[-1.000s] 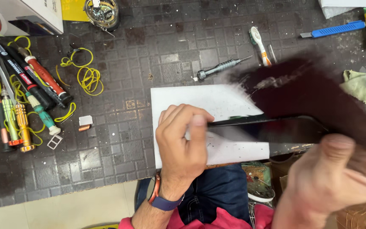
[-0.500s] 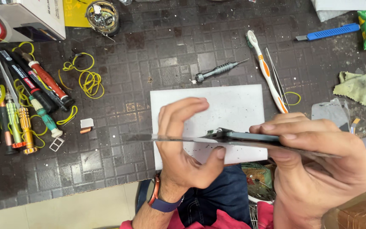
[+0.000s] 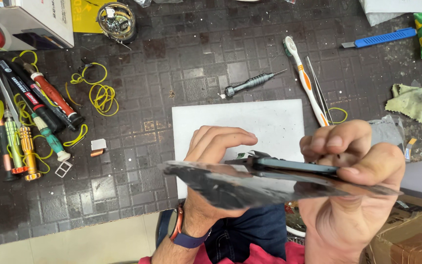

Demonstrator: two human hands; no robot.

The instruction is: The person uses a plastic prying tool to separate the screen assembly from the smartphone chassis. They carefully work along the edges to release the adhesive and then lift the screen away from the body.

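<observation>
I hold a dark phone (image 3: 294,166) edge-on above a white mat (image 3: 269,122). My right hand (image 3: 352,195) grips the phone's right end, fingers on top and thumb along its side. A thin dark screen panel (image 3: 230,186) fans out below the phone body toward the left, apart from it at that end. My left hand (image 3: 211,156) arches over the panel's left part, with the fingertips on the gap between body and panel. A blue-strapped watch is on my left wrist.
A grey precision screwdriver (image 3: 252,83), a toothbrush (image 3: 304,78) and tweezers (image 3: 318,90) lie beyond the mat. Several screwdrivers and pens (image 3: 25,132) and yellow wire (image 3: 101,93) are at the left. A blue knife (image 3: 382,38), a green cloth (image 3: 418,105) and a cardboard box (image 3: 406,234) are at the right.
The phone has turned from nearly flat to edge-on. The screen panel now stands apart from the body at the left, and my left fingers have shifted to the gap.
</observation>
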